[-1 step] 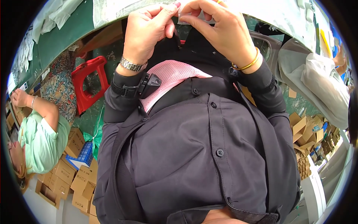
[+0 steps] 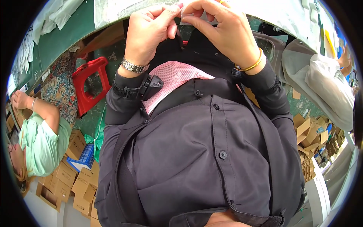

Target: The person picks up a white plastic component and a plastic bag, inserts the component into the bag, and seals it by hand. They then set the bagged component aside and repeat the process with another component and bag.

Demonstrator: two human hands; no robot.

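Observation:
At the near edge of the table, my left hand has its thumb and forefinger pinched together. Whatever they hold, if anything, is too small to name. Close by on its right, my right hand is closed too, thumb brought up to its curled fingers. A thin whitish piece shows behind and between the right fingers; I cannot tell whether they grip it or it lies on the table. A metal watch is on my left wrist and a gold bangle on my right.
White sheets and clear plastic cover part of the green table. A red stool stands at left beside a co-worker in a light green top. Cardboard boxes are stacked behind; opened cartons lie at right near a grey cloth-draped chair.

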